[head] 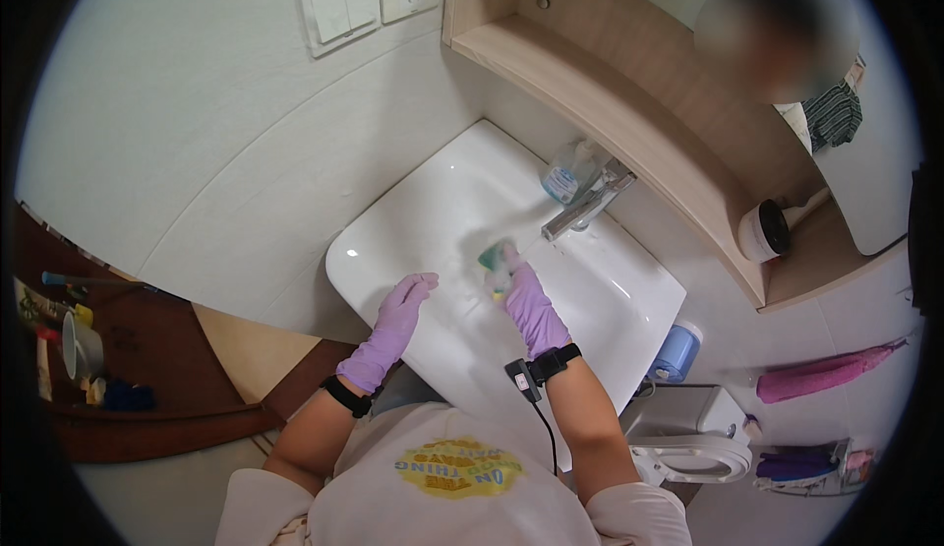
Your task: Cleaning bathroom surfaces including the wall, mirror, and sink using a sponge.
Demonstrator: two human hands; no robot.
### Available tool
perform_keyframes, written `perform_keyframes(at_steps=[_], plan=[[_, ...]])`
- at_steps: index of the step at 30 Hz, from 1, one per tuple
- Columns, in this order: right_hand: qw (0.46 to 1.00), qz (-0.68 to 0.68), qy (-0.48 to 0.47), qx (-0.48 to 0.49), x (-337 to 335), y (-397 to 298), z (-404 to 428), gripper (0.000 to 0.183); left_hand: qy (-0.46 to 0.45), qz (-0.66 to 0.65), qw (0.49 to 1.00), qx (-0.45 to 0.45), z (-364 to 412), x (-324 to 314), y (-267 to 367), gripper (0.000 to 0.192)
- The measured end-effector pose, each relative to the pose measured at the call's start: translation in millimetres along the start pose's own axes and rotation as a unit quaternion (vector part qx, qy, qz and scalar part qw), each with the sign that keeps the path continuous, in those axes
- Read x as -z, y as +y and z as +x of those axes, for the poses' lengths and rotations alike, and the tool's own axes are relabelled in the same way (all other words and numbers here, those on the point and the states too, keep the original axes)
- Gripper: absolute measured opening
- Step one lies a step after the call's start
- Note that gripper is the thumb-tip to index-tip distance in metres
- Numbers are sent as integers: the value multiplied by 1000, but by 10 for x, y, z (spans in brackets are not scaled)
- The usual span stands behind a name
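Note:
Both hands wear light purple rubber gloves. My right hand (525, 291) grips a green and yellow scrub sponge (493, 257) in the basin of a white ceramic sink (450, 184), under the spout of a chrome faucet (582, 210). A thin stream of water falls from the spout onto the glove, and suds lie around the fingers. My left hand (402, 310) is over the sink's near left rim, holding nothing, its fingers held out nearly together. A clear pump bottle (566, 175) with a label stands behind the faucet.
A wooden shelf (590, 81) under a mirror juts out above the faucet, with a black-lidded white jar (763, 230) on it. At the right are a blue container (676, 354), a toilet (689, 457) and a hanging pink towel (826, 375). The mirror reflects a person.

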State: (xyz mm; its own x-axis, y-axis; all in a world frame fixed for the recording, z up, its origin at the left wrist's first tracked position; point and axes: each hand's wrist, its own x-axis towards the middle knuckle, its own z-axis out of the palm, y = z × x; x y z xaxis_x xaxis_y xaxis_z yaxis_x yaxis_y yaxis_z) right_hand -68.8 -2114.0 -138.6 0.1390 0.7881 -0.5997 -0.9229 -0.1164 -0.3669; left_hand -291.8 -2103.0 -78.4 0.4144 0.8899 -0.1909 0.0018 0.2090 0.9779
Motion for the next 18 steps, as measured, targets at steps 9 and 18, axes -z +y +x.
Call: perform_keyframes(at_steps=[9, 18], plan=[[974, -76, 213, -18, -221, 54, 116, 29, 15, 27, 999, -9, -26, 73, 6, 28], [742, -565, -95, 348, 295, 108, -39, 33, 26, 32, 999, -1, -71, 97, 4, 28]])
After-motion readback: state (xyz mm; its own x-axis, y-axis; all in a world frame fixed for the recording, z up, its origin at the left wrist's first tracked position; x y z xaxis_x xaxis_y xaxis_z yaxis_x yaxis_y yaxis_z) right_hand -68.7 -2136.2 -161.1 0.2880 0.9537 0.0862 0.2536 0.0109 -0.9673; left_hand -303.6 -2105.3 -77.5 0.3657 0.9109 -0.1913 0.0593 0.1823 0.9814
